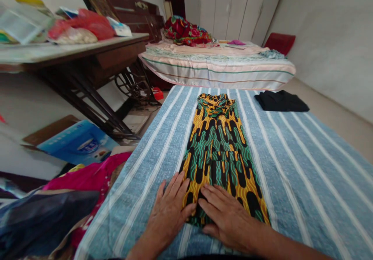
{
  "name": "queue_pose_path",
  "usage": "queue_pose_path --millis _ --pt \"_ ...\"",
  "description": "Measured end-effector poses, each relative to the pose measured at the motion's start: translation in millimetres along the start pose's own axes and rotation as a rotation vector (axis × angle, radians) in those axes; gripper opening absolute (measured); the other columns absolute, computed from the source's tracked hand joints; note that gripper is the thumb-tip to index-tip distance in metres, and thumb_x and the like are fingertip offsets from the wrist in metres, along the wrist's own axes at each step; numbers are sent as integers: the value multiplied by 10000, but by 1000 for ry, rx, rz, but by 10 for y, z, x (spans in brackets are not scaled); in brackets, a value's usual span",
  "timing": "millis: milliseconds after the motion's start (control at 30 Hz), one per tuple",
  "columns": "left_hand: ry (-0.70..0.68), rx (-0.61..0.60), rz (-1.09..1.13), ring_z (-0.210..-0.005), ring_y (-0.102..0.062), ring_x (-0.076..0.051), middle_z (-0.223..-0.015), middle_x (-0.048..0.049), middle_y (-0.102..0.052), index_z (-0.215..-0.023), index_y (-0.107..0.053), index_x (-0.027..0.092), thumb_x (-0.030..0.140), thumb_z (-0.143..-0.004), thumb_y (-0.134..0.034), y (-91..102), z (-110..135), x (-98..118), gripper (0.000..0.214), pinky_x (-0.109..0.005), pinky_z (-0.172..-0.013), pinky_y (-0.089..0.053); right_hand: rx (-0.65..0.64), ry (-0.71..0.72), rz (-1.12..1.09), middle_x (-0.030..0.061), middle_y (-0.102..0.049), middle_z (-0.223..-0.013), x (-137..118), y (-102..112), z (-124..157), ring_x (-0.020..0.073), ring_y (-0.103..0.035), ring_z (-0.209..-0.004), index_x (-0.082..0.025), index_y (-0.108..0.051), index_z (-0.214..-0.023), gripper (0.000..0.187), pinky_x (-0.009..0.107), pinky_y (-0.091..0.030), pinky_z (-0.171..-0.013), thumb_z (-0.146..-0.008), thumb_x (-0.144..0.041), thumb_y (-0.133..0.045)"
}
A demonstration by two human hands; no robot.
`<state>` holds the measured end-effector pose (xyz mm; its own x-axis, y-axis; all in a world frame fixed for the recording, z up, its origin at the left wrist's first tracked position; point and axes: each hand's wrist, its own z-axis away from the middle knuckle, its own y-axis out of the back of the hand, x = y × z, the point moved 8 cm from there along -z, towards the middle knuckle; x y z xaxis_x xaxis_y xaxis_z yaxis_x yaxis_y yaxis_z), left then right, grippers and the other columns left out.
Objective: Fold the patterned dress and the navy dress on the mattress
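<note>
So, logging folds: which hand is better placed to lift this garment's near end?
Probably the right hand: it lies mostly on the garment; the left hand rests mostly on the sheet.

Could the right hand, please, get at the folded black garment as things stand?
Probably, with a long stretch: the right hand rests flat on the patterned dress, holding nothing, and only bare striped sheet lies between it and the black garment.

Your left hand (170, 209) and right hand (230, 217) lie flat over the near end of the patterned garment (218, 143), so its hem's hidden there. Both forearms run off the bottom edge. The clutter (78, 29) on the tabletop (87, 48) is a blur. The clothes pile (58, 209) gets cut off at the bottom-left corner, and the print on the blue box (78, 141) is too small to read.
</note>
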<state>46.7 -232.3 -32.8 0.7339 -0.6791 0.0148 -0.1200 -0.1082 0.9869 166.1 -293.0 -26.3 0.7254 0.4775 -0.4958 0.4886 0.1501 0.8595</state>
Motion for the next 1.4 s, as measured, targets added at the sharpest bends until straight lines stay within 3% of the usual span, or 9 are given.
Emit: queue_pose_path --millis 200,567,767,900,1033,1167,1300,1400 --pt "17 63 -13 -1255 -427 -249 -1362 -96 -479 -1287 -463 215 408 -858 -456 67 118 -145 470 -451 -1037 -303 73 -22 43 83 -444 -1385 -19 40 170 226 -292 -1335 -236 -526 -1228 376 424 -261 -1110 -874 -349 -467" --pt "49 53 36 -1243 -441 -259 -1348 -104 -492 -1237 -498 190 373 -873 -445 132 229 -197 411 -485 -1013 -339 142 7 56 65 -561 -1271 -197 99 430 206 -403 -1273 -251 -574 -1158 332 409 -321 -1096 -868 -208 -418" --pt "50 76 120 -1231 -457 -254 -1325 -99 -514 -1186 -538 192 380 -882 -438 194 312 -263 371 -455 -1017 -372 406 -2 27 51 -641 -1135 -136 341 685 227 -541 -1141 -299 -586 -1126 348 444 -450 -998 -821 -160 -494" --pt "25 154 162 -1187 -503 -258 -1271 -95 -562 -1144 -573 197 401 -873 -461 219 355 -319 357 -425 -987 -419 553 29 67 98 -644 -1096 -19 523 784 228 -579 -1072 -210 -587 -1123 339 444 -497 -924 -819 -80 -512" --pt "6 171 155 -1191 -498 -266 -1269 -101 -562 -1146 -568 190 377 -868 -480 232 365 -313 346 -427 -983 -425 617 -18 107 116 -653 -1035 114 628 813 220 -601 -1018 -161 -628 -1030 244 417 -510 -893 -829 -78 -515" --pt "-28 173 173 -1208 -478 -279 -1285 -124 -542 -1190 -528 171 361 -851 -503 313 368 -198 389 -446 -984 -422 556 15 146 121 -643 -1076 30 571 755 232 -573 -1070 -156 -612 -1066 256 425 -488 -921 -831 -106 -524" --pt "-107 96 216 -1313 -336 -285 -1406 -127 -408 -1246 -483 169 262 -831 -518 374 345 53 427 -460 -1027 -374 335 45 232 137 -616 -1141 -108 373 618 262 -517 -1142 -140 -585 -1115 286 459 -446 -955 -839 -173 -519" --pt "-194 1 215 -1336 -300 -245 -1414 -97 -404 -1276 -454 181 125 -826 -446 380 315 263 454 -462 -1077 -301 213 41 297 133 -614 -1138 -147 264 544 262 -516 -1134 -138 -578 -1132 300 453 -426 -967 -848 -177 -490"
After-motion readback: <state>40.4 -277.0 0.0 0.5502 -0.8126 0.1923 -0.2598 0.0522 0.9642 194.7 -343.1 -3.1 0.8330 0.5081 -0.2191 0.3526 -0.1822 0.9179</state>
